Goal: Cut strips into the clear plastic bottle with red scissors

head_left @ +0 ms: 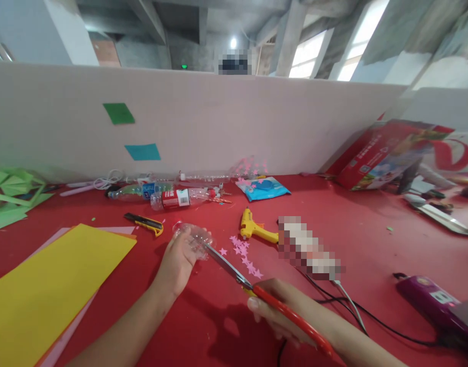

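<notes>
Okay, left hand (181, 259) pinches the clear bottle (200, 235), right hand (285, 306) grips the scissors (226, 265); best brace it firmly and snip short, angled clear of skin.

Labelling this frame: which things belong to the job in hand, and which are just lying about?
In the job:
clear plastic piece, in the left hand
scissors, in the right hand, blades at the piece

Apparently just lying about, none touched:
yellow glue gun
pink stars
yellow cutter
red-labelled bottle
blue packet
yellow sheet
</notes>
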Tool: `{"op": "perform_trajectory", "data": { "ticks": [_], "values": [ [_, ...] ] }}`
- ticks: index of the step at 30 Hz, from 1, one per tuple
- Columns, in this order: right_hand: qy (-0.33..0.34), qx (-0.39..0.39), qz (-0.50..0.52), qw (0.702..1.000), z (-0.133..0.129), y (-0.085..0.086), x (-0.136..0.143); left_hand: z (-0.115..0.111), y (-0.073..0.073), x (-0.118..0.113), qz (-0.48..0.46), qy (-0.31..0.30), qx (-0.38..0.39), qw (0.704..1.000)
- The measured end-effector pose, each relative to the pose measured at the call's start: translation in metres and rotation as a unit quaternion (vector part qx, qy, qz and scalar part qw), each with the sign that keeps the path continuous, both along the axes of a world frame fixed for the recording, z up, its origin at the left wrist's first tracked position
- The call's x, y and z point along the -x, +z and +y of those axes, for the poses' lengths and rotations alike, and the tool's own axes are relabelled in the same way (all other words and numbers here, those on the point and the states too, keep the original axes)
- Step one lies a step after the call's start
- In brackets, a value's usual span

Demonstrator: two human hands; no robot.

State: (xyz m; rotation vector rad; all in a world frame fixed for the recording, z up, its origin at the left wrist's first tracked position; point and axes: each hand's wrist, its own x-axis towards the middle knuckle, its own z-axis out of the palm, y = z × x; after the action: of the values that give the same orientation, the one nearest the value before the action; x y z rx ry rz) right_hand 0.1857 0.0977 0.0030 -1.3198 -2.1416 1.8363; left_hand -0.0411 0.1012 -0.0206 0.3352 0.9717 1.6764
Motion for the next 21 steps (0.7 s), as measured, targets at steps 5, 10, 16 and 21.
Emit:
{"op": "perform_trajectory", "data": {
  "ticks": [5,10,16,21],
  "values": [
    [-0.002,0.012,0.018,1.000,-0.0013,-0.0043,0.0036,-0.0025,0.0010,-0.0047,0.007,-0.003,-0.002,1.000],
    [-0.027,0.018,0.030,0.999,-0.0036,-0.0075,0.0071,-0.0026,0.0021,-0.0062,0.012,0.005,-0.005,1.000],
    [-0.025,0.029,0.023,0.999,-0.0036,-0.0060,0.0079,-0.0032,0.0038,-0.0053,0.024,0.010,-0.004,1.000],
    [-0.027,0.035,0.030,0.999,-0.0031,-0.0070,0.0076,-0.0031,0.0024,-0.0052,0.027,0.006,-0.013,1.000]
  ]
}}
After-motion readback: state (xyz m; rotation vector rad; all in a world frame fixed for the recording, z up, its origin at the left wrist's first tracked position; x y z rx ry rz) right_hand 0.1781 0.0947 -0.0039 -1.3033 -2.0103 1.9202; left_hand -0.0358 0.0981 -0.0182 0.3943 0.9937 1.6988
